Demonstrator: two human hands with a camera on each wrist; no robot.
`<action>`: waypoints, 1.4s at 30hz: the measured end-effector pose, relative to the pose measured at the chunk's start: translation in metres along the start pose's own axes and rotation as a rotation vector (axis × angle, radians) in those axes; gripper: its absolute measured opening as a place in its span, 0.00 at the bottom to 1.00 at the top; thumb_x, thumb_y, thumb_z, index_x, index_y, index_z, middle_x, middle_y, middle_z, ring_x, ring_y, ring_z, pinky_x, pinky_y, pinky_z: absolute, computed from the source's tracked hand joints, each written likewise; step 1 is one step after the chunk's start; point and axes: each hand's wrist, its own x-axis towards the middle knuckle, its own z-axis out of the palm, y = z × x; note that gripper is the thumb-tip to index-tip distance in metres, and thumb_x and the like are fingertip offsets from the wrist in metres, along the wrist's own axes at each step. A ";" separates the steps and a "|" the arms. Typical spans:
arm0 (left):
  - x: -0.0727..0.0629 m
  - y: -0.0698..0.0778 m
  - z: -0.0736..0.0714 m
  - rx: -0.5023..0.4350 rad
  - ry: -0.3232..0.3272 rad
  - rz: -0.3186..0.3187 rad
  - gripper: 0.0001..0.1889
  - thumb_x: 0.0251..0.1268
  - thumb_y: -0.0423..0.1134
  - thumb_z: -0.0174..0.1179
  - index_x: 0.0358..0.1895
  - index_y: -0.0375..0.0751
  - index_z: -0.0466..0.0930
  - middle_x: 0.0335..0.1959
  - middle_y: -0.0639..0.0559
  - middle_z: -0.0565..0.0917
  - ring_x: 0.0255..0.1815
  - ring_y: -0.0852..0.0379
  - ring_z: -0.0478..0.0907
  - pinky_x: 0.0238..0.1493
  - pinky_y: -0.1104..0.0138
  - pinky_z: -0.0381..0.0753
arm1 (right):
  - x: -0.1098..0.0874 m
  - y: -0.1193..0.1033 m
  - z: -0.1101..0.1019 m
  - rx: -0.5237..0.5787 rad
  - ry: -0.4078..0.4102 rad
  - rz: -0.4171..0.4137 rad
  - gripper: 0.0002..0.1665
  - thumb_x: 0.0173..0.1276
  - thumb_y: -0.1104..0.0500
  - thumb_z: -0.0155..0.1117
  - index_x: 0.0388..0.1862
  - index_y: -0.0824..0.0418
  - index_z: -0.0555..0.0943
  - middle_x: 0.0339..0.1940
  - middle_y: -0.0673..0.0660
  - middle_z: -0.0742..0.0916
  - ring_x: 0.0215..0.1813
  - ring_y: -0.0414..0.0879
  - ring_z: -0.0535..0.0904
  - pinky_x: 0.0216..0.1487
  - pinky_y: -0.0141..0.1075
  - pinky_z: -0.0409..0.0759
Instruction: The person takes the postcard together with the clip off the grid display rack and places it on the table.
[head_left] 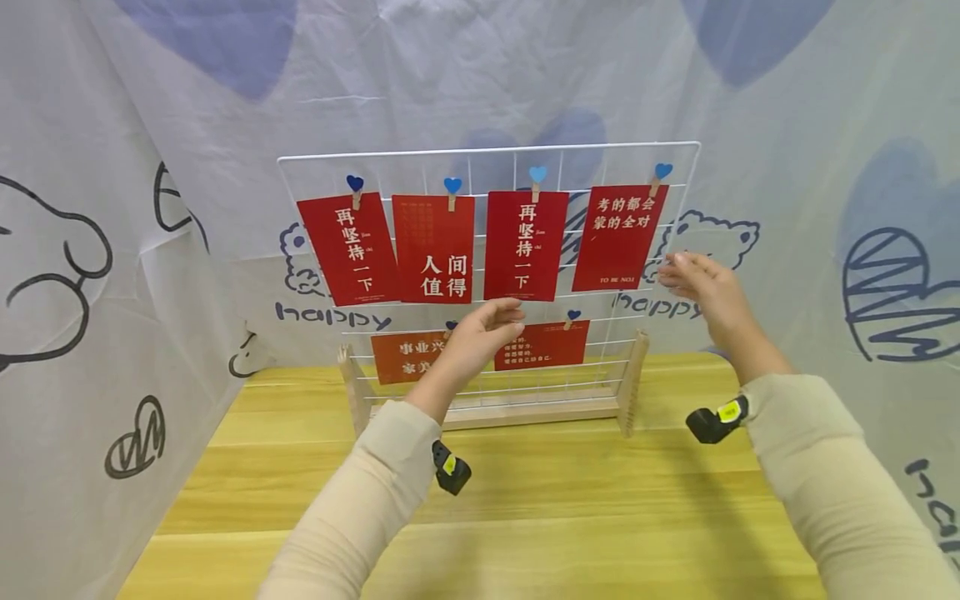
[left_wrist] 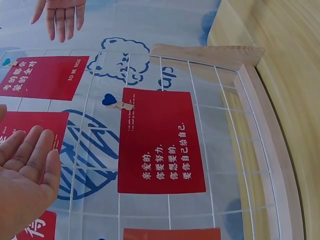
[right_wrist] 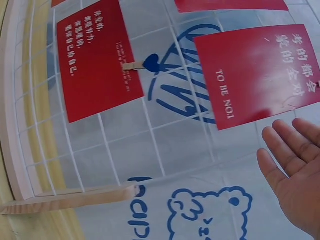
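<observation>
A white wire grid rack [head_left: 487,152] on a wooden stand carries several red cards clipped with small heart clothespins. My left hand [head_left: 480,337] is in front of the lower row, its fingertips near the bottom of the third upper card [head_left: 527,246]; it holds nothing and partly covers an orange-red card [head_left: 401,358]. At the rack's right side my right hand [head_left: 705,287] hovers with relaxed fingers, close to the tilted upper-right card [head_left: 618,242]. In the right wrist view, its empty fingers lie beside that card. A lower-right card [left_wrist: 162,142] hangs from a dark blue heart clip [left_wrist: 109,99].
The rack's wooden feet [head_left: 632,387] stand on a yellow wood-grain table [head_left: 525,517]. A white curtain [head_left: 480,67] with blue hearts and drawn bears hangs close behind and at both sides. Two upper-left cards [head_left: 348,250] overlap slightly at their edges.
</observation>
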 end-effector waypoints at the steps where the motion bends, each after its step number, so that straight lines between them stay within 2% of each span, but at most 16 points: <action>1: 0.001 0.001 0.001 -0.005 -0.004 0.001 0.21 0.63 0.37 0.47 0.60 0.39 0.61 0.54 0.45 0.69 0.54 0.53 0.65 0.54 0.62 0.65 | 0.001 -0.001 -0.001 0.023 0.003 -0.013 0.29 0.65 0.44 0.44 0.55 0.64 0.67 0.43 0.45 0.80 0.45 0.37 0.74 0.52 0.36 0.68; 4: 0.012 -0.009 0.003 -0.033 0.002 0.012 0.22 0.62 0.38 0.49 0.59 0.40 0.61 0.53 0.48 0.70 0.53 0.54 0.66 0.53 0.63 0.66 | 0.004 -0.005 -0.004 0.108 0.016 -0.045 0.22 0.64 0.49 0.49 0.51 0.62 0.71 0.38 0.42 0.80 0.42 0.35 0.75 0.46 0.27 0.71; 8: 0.027 -0.024 0.007 -0.067 0.009 0.025 0.21 0.61 0.38 0.51 0.59 0.43 0.63 0.51 0.53 0.72 0.52 0.57 0.67 0.52 0.63 0.67 | 0.009 -0.011 -0.008 0.092 0.042 -0.048 0.24 0.64 0.50 0.50 0.53 0.64 0.69 0.40 0.44 0.80 0.42 0.34 0.75 0.44 0.25 0.72; 12: 0.032 -0.024 0.010 -0.073 -0.006 0.032 0.21 0.61 0.38 0.51 0.58 0.42 0.63 0.53 0.50 0.71 0.52 0.56 0.67 0.52 0.63 0.67 | 0.014 -0.017 -0.009 0.032 0.069 -0.028 0.29 0.63 0.48 0.50 0.56 0.66 0.66 0.45 0.49 0.79 0.44 0.35 0.74 0.46 0.28 0.71; 17: 0.040 -0.023 0.015 -0.056 -0.027 0.029 0.20 0.61 0.38 0.51 0.57 0.41 0.64 0.52 0.51 0.71 0.52 0.56 0.67 0.51 0.65 0.67 | 0.020 -0.026 -0.011 0.004 0.108 -0.015 0.29 0.62 0.49 0.52 0.57 0.66 0.66 0.46 0.51 0.79 0.42 0.34 0.74 0.47 0.28 0.71; 21: 0.046 -0.020 0.019 -0.047 -0.030 0.023 0.20 0.61 0.39 0.51 0.56 0.41 0.66 0.52 0.51 0.71 0.52 0.57 0.68 0.51 0.67 0.68 | 0.026 -0.034 -0.014 0.015 0.138 0.005 0.29 0.60 0.49 0.55 0.57 0.63 0.68 0.44 0.50 0.79 0.41 0.34 0.74 0.50 0.33 0.69; 25: 0.050 -0.020 0.022 -0.062 -0.032 0.012 0.19 0.61 0.39 0.51 0.56 0.41 0.66 0.52 0.52 0.71 0.52 0.57 0.67 0.52 0.65 0.67 | 0.032 -0.041 -0.017 0.028 0.138 0.014 0.29 0.60 0.49 0.55 0.57 0.62 0.67 0.47 0.51 0.79 0.42 0.36 0.74 0.54 0.37 0.67; 30: 0.053 -0.020 0.023 -0.110 -0.030 -0.011 0.18 0.62 0.40 0.49 0.55 0.42 0.66 0.53 0.52 0.71 0.53 0.55 0.66 0.55 0.59 0.64 | 0.038 -0.050 -0.018 0.034 0.133 0.007 0.29 0.62 0.50 0.52 0.59 0.62 0.66 0.50 0.52 0.77 0.44 0.37 0.73 0.55 0.37 0.65; 38: 0.058 -0.018 0.025 -0.149 -0.050 -0.023 0.19 0.65 0.39 0.45 0.59 0.41 0.63 0.57 0.49 0.68 0.56 0.55 0.63 0.55 0.64 0.63 | 0.047 -0.065 -0.021 -0.038 0.151 0.026 0.27 0.63 0.49 0.50 0.61 0.56 0.65 0.57 0.53 0.72 0.49 0.40 0.70 0.58 0.40 0.61; 42: 0.062 -0.018 0.026 -0.148 -0.051 -0.030 0.19 0.65 0.39 0.44 0.59 0.42 0.63 0.57 0.49 0.68 0.56 0.55 0.63 0.55 0.63 0.63 | 0.054 -0.072 -0.023 -0.068 0.154 0.048 0.28 0.63 0.49 0.50 0.61 0.54 0.64 0.58 0.51 0.71 0.52 0.43 0.69 0.59 0.40 0.59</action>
